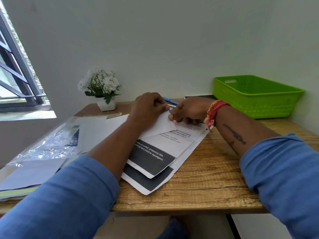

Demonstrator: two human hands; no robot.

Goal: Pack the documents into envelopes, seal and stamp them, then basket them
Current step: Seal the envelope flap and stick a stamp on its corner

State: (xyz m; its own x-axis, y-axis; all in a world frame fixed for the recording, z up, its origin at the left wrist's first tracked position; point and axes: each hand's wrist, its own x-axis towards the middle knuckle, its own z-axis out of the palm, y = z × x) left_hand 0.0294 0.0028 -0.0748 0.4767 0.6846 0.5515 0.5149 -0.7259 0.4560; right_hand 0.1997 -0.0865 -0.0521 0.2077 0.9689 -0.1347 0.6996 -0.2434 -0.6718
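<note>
envelope (160, 125) pinched by left hand (148, 107) and right hand (188, 110), over documents (151, 159) reading "protective film", "card or squeegee", green basket (255, 95) nearby

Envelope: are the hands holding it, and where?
Yes. Both hands hold the white envelope at its far, open end: left hand at the left corner, right hand pinching the edge by the flap.

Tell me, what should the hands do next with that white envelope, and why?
Probably press the flap shut. Both the left hand and right hand pinch the white paper envelope at its far edge, its pointed flap toward the person, above the printed black-and-white documents. The green plastic basket waits at the right.
</note>
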